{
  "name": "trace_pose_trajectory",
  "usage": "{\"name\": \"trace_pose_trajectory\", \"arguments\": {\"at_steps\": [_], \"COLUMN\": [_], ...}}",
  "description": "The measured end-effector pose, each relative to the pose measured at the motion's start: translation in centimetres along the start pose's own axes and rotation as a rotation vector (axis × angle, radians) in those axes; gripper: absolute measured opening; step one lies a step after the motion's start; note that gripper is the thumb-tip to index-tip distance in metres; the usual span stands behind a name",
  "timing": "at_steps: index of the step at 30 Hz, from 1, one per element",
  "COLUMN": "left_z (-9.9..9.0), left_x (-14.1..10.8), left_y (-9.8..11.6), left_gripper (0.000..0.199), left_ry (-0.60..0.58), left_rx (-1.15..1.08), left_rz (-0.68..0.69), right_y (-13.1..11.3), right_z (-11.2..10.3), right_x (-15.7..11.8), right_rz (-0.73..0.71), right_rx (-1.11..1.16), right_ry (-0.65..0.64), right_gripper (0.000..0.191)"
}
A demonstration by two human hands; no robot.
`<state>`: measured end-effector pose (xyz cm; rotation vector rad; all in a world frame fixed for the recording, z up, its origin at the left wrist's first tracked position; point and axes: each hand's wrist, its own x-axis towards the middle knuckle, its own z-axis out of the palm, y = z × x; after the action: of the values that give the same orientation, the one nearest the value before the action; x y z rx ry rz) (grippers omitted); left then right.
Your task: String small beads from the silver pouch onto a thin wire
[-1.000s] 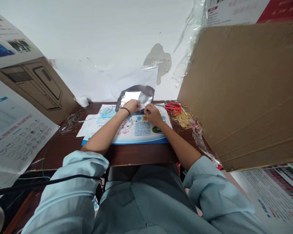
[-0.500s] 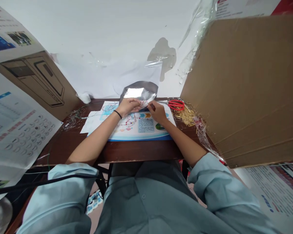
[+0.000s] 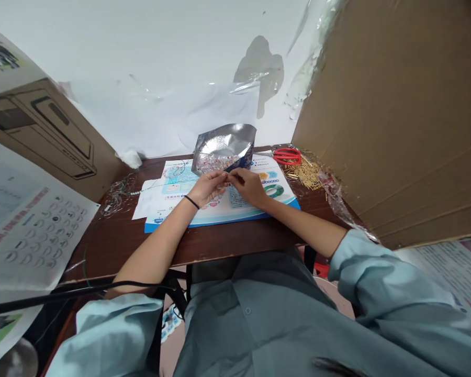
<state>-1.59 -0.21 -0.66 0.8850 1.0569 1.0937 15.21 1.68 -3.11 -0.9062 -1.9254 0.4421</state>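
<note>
My left hand (image 3: 210, 187) and my right hand (image 3: 246, 185) meet fingertip to fingertip over a printed sheet (image 3: 172, 213). Thumb and fingers are pinched on both, and whatever lies between them is too small to make out. Just behind them stands a silver foil pouch (image 3: 226, 140), its mouth open toward me, with many small pink, red and clear beads (image 3: 212, 161) inside. Beads strung on a thin thread (image 3: 135, 192) lie at the left of the sheet.
Red-handled scissors (image 3: 286, 156) rest beside a pile of thin golden sticks (image 3: 306, 175) at the right. A clear plastic wrapper (image 3: 337, 199) lies by the cardboard panel (image 3: 392, 104). Tangled clear thread (image 3: 118, 198) and a white wad (image 3: 130, 158) are at the left.
Both hands have drawn back from the pouch toward me, and their fingertips have come together. The pouch's inside and its beads now show more fully. The view has shifted slightly.
</note>
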Motion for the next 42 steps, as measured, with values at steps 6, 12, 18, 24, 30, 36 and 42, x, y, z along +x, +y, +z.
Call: {"name": "trace_pose_trajectory", "arguments": {"at_steps": [6,12,18,24,30,36,42], "left_z": [0.31,0.39,0.37,0.36,0.32,0.23,0.21], "left_x": [0.39,0.35,0.5,0.37,0.32,0.37,0.25], "left_y": [0.4,0.69,0.74,0.88,0.93,0.99,0.93], "left_gripper": [0.005,0.007,0.013,0.008,0.005,0.005,0.002], "left_ry": [0.031,-0.019,-0.037,-0.017,-0.011,-0.028,-0.048], "left_rx": [-0.031,-0.016,0.02,-0.044,-0.078,-0.072,-0.092], "left_rz": [-0.043,-0.061,-0.071,-0.084,-0.098,-0.102,-0.095], "right_y": [0.66,0.35,0.33,0.54,0.65,0.7,0.48], "right_z": [-0.7,-0.64,-0.56,-0.54,-0.4,-0.29,-0.44], "right_x": [-0.1,-0.01,-0.01,-0.03,-0.15,-0.14,-0.16], "right_rz": [0.036,0.06,0.06,0.067,0.063,0.067,0.069], "right_rx": [0.05,0.065,0.086,0.077,0.063,0.06,0.067], "right_ry": [0.035,0.003,-0.046,-0.04,-0.026,-0.017,-0.005], "right_gripper": [0.018,0.015,0.015,0.015,0.015,0.014,0.014]}}
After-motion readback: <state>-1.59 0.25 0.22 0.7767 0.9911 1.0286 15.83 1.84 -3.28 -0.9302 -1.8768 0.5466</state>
